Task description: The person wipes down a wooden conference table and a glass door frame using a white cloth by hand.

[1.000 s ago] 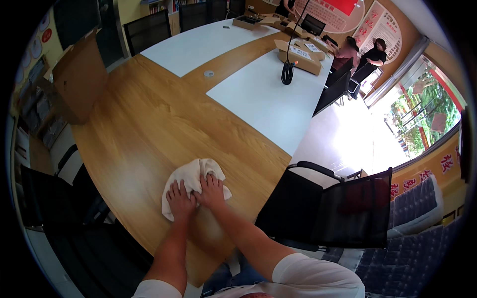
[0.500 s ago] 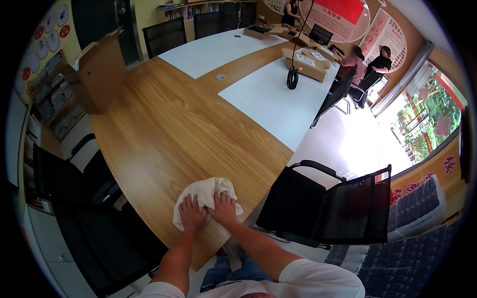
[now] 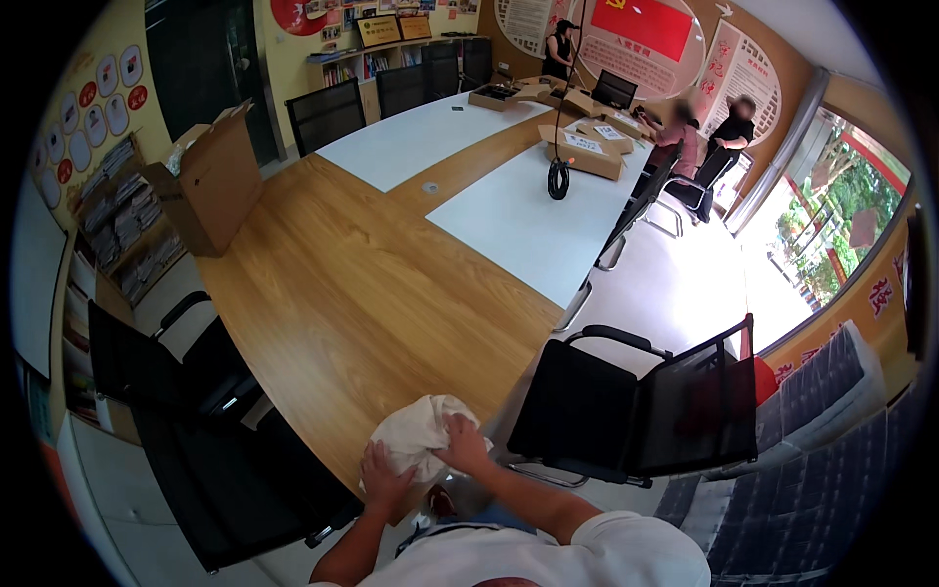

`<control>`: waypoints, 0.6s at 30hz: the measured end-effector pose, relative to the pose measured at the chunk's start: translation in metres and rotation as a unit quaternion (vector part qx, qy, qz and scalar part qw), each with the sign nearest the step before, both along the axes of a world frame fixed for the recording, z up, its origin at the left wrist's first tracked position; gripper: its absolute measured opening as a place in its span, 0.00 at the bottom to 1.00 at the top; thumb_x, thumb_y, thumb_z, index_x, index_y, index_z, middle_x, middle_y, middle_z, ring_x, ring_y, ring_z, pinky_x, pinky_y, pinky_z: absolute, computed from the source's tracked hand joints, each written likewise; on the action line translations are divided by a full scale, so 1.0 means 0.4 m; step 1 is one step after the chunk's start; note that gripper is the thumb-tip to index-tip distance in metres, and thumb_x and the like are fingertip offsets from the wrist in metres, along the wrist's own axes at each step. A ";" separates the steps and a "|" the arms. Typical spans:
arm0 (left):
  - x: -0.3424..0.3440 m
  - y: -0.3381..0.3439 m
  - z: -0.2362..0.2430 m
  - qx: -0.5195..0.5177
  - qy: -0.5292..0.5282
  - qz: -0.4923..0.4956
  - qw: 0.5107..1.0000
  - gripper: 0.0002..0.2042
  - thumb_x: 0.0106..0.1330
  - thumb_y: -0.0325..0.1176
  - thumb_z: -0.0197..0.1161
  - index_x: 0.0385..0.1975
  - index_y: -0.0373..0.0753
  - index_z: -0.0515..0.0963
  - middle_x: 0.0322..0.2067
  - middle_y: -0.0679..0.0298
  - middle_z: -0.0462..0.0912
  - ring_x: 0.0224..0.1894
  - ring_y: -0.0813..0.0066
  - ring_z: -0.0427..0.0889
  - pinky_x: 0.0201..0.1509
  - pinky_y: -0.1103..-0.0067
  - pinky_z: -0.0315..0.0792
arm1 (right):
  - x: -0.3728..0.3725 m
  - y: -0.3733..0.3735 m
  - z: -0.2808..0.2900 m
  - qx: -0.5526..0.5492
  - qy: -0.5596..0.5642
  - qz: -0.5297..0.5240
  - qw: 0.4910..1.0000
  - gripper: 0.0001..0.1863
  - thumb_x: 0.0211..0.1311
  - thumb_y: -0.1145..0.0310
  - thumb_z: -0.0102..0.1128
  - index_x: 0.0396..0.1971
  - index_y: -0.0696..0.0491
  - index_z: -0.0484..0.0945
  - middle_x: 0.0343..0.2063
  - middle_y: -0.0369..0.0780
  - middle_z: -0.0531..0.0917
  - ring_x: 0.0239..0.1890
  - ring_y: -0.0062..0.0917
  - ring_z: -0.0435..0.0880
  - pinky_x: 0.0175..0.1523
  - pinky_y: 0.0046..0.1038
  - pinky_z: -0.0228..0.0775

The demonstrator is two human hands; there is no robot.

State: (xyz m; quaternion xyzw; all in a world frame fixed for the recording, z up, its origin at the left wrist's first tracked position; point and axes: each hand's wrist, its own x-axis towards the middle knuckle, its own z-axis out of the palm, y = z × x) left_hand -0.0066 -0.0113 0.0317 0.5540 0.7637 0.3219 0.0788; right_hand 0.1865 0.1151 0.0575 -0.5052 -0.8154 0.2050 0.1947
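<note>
A crumpled cream-coloured cloth (image 3: 419,430) lies bunched at the near end of the long wooden table (image 3: 362,284), close to the edge by my body. My left hand (image 3: 385,477) grips the cloth's near left side, its fingers pressed into the fabric. On the right side, my right hand (image 3: 462,446) has its fingers bent over the cloth and holds it. Part of the cloth between and under the hands is hidden.
A tall cardboard box (image 3: 220,181) stands at the table's left edge. Opened boxes (image 3: 584,157) and a coiled black cable (image 3: 558,180) are at the far end. Black chairs flank the table, one (image 3: 631,406) close on my right. Several people are at the far end.
The cloth has come toward me, closer to the table's near edge, with both hands on it. My hands are further apart now, at its two sides. The view has tilted up slightly.
</note>
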 end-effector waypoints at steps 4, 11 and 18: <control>-0.029 -0.078 -0.019 -0.084 0.025 -0.030 0.996 0.41 0.53 0.53 0.73 0.64 0.35 0.67 0.66 0.48 0.68 0.68 0.45 0.65 0.69 0.52 0.58 | 0.020 -0.024 -0.005 -0.044 0.006 -0.081 0.996 0.53 0.46 0.45 0.76 0.69 0.52 0.60 0.61 0.54 0.68 0.61 0.54 0.71 0.59 0.50 0.72; -0.026 0.012 -0.005 -0.048 -0.516 0.052 0.854 0.23 0.63 0.40 0.64 0.54 0.31 0.77 0.47 0.51 0.82 0.49 0.56 0.81 0.56 0.69 0.73 | -0.042 0.030 -0.079 -0.514 0.266 -0.095 0.810 0.44 0.56 0.43 0.73 0.64 0.58 0.68 0.47 0.45 0.86 0.46 0.31 0.87 0.54 0.33 0.78; 0.002 0.067 0.074 -0.002 -0.518 0.098 0.850 0.25 0.76 0.42 0.48 0.68 0.38 0.66 0.60 0.56 0.77 0.60 0.64 0.77 0.63 0.69 0.71 | -0.031 0.003 0.272 -0.479 0.377 -0.029 0.792 0.43 0.62 0.42 0.66 0.65 0.60 0.67 0.56 0.47 0.81 0.52 0.36 0.84 0.58 0.35 0.76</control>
